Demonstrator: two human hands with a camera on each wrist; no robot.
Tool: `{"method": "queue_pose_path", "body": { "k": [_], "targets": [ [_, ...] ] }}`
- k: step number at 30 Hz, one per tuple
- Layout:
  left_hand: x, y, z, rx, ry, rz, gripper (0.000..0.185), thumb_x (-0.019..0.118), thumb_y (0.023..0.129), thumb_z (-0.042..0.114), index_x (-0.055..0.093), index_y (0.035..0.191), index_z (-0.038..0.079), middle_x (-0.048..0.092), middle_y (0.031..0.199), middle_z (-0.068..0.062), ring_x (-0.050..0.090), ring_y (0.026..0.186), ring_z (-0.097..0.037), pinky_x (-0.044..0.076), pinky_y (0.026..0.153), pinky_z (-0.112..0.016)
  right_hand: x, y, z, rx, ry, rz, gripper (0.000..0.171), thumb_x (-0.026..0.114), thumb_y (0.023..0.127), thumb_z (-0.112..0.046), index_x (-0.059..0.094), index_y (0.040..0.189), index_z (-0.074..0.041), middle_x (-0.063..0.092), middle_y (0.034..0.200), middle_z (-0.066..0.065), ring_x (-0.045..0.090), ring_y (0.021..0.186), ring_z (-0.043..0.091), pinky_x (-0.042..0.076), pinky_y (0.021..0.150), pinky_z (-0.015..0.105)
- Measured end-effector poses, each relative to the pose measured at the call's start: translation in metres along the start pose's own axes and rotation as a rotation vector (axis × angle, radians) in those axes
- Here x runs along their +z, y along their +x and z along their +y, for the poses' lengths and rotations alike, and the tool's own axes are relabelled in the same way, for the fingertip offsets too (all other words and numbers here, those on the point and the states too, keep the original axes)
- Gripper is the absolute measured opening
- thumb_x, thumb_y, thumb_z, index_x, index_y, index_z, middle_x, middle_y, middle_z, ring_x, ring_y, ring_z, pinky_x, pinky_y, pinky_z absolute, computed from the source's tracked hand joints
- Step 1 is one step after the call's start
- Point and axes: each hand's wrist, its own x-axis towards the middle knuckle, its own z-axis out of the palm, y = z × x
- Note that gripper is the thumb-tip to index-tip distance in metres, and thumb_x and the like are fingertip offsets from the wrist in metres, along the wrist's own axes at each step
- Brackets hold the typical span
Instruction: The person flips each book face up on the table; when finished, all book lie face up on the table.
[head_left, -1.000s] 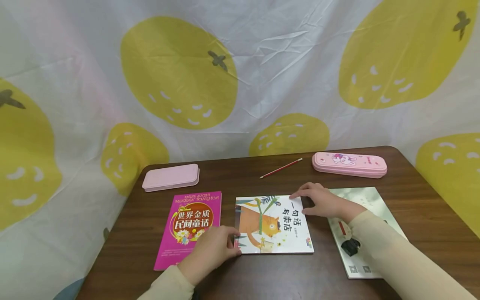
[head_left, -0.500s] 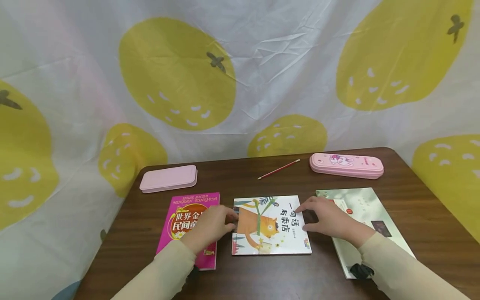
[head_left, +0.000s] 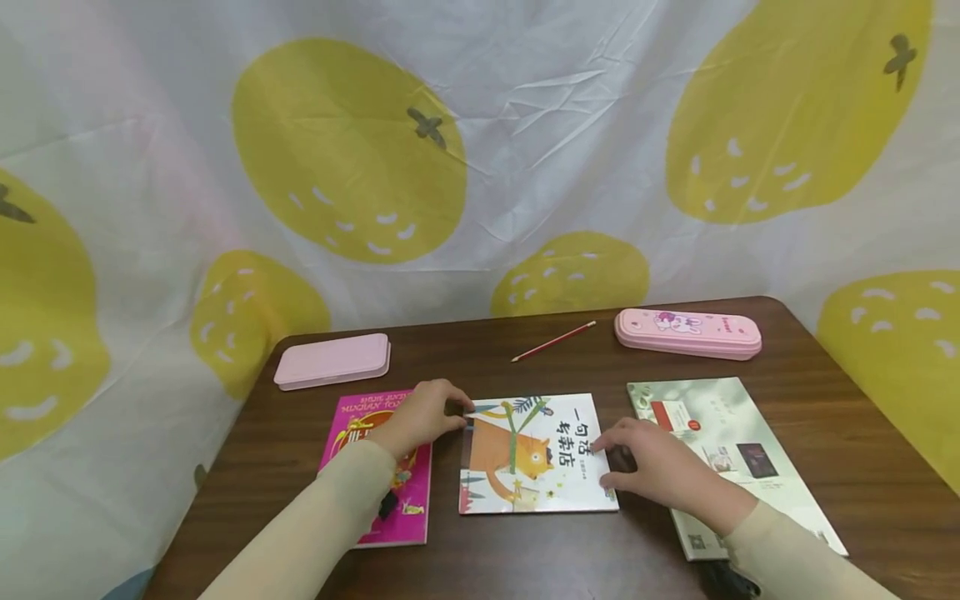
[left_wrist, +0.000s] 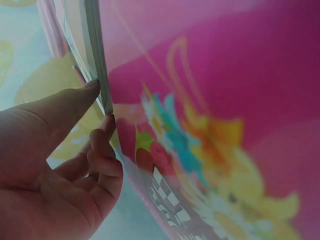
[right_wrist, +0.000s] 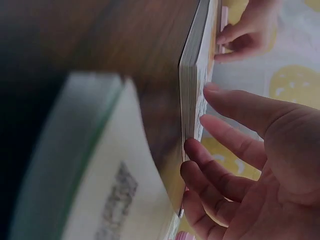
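Observation:
A white picture book (head_left: 517, 467) with an orange animal on its cover lies flat at the middle of the table. At its upper left edge is my left hand (head_left: 422, 414), thumb and fingers apart, the forearm passing over a magenta book (head_left: 408, 508). My right hand (head_left: 660, 462) touches the right edge with its thumb and fingertips spread. From the right wrist the relaxed fingers of that hand (right_wrist: 250, 160) show along the thick page block. In the left wrist view the thumb and bent fingers of my left hand (left_wrist: 65, 150) meet a book edge; neither hand wraps round it.
A pale green book (head_left: 720, 417) lies to the right, partly under my right arm. Toward the back are a plain pink case (head_left: 332, 360), a red pencil (head_left: 553, 342) and a pink pencil case (head_left: 687, 333) with a rabbit picture. A fruit-patterned cloth hangs behind the brown table (head_left: 480, 567).
My left hand has moved from the book's lower left corner up along its left edge. My right hand has slid from the upper right corner down the right edge. The book has barely shifted.

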Motion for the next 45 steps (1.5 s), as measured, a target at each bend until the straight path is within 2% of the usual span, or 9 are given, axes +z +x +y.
{"method": "queue_pose_path", "body": {
  "k": [11,19,23,30,37,41,45],
  "targets": [
    [0.000,0.012,-0.005,0.025,-0.024,-0.022,0.017,0.082,0.088,0.013,0.081,0.105,0.012,0.077,0.111,-0.004,0.067,0.115,-0.026,0.050,0.106,-0.045,0.003,-0.015,-0.012,-0.005,-0.001,-0.019,0.044,0.095,0.069,-0.033,0.076,0.107,-0.023,0.067,0.104,-0.004,0.064,0.099,0.018,0.054,0.090,0.044],
    [0.000,0.012,-0.003,-0.007,-0.032,-0.032,0.017,0.082,0.088,0.014,0.080,0.106,0.013,0.076,0.113,-0.004,0.066,0.119,-0.026,0.048,0.109,-0.045,0.003,-0.017,-0.008,-0.007,0.024,-0.047,0.048,0.095,0.069,-0.035,0.075,0.111,-0.022,0.066,0.105,-0.003,0.063,0.099,0.017,0.054,0.090,0.044],
    [-0.001,0.010,-0.004,-0.002,-0.012,-0.031,0.018,0.083,0.087,0.016,0.080,0.105,0.014,0.076,0.112,-0.004,0.066,0.119,-0.026,0.047,0.109,-0.045,0.003,-0.015,-0.005,-0.011,0.017,-0.055,0.047,0.095,0.070,-0.032,0.075,0.112,-0.022,0.066,0.106,-0.002,0.063,0.100,0.018,0.054,0.090,0.045],
    [-0.003,-0.003,-0.006,-0.001,0.053,-0.056,0.019,0.086,0.086,0.022,0.079,0.103,0.016,0.074,0.107,-0.002,0.066,0.108,-0.022,0.051,0.104,-0.044,0.001,-0.009,-0.001,-0.001,0.018,-0.089,0.043,0.092,0.075,-0.023,0.074,0.115,-0.021,0.067,0.109,-0.001,0.063,0.104,0.021,0.053,0.093,0.047],
    [-0.003,-0.019,-0.006,0.005,0.124,-0.073,0.018,0.085,0.086,0.029,0.079,0.099,0.021,0.073,0.099,0.004,0.063,0.096,-0.016,0.053,0.096,-0.042,-0.003,0.000,0.007,-0.090,-0.007,-0.067,0.039,0.087,0.079,-0.013,0.075,0.116,-0.017,0.068,0.106,-0.002,0.064,0.098,0.018,0.054,0.086,0.041],
    [-0.004,-0.029,-0.005,-0.010,0.106,-0.083,0.013,0.083,0.088,0.028,0.079,0.099,0.021,0.072,0.096,0.005,0.059,0.088,-0.014,0.054,0.090,-0.040,-0.004,0.006,0.013,-0.127,-0.030,-0.040,0.036,0.086,0.080,-0.009,0.076,0.114,-0.017,0.070,0.105,-0.002,0.066,0.097,0.019,0.055,0.084,0.042],
    [-0.004,-0.036,-0.004,-0.029,0.081,-0.096,0.011,0.081,0.090,0.026,0.078,0.100,0.022,0.072,0.094,0.007,0.059,0.086,-0.012,0.054,0.087,-0.037,-0.005,0.013,0.017,-0.106,-0.058,-0.018,0.036,0.086,0.079,-0.010,0.076,0.112,-0.022,0.073,0.107,-0.003,0.068,0.101,0.022,0.050,0.078,0.047]
  ]
}}
